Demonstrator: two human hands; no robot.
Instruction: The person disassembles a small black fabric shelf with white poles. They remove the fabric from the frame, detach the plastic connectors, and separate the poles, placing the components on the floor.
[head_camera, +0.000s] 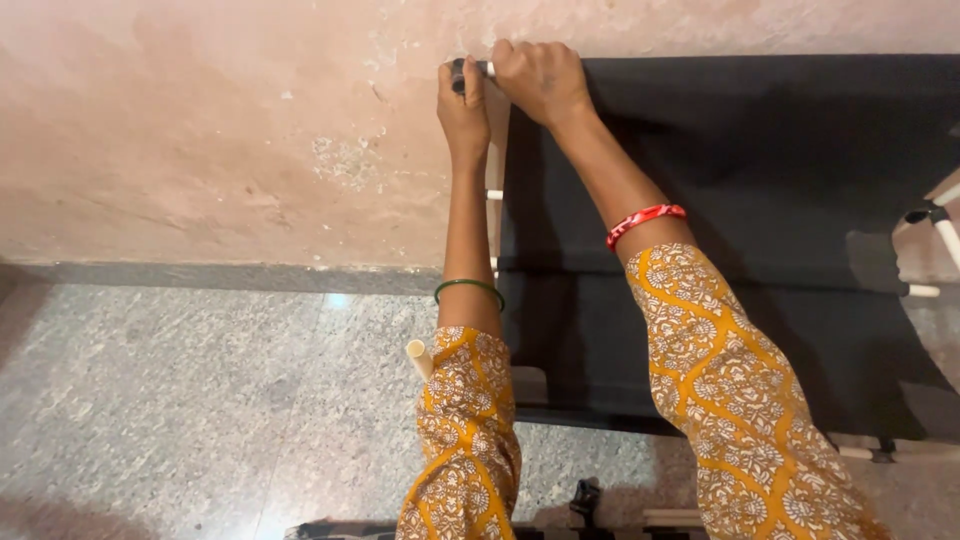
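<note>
**Both hands up at the top corner of the fabric rack**

Pink, patchy plaster wall (220, 130) with a speckled grey stone floor (200, 410) below it, and right against that wall stands a frame of thin white plastic pipes (492, 180) with black cloth panels (760, 150) stretched across it.

The bit that matters is the small dark plastic corner connector (459, 76) at the top left of the frame, touching the wall. The left hand (463, 105) is wrapped around it, fingers closed, thumb side up. The right hand (540, 78) sits just beside it, curled shut over the top edge where the black cloth meets the rail. So the connector lies to the left of the right hand, and the left hand is the one actually on it. The top rail runs sideways along the wall; the white upright drops straight down from the corner, between the two forearms.

There's a green bangle (470, 288) on the left arm, a red one (645, 221) on the right, both in orange printed sleeves (730, 400). A loose cream pipe end (418, 356) pokes out near the left elbow.
</note>
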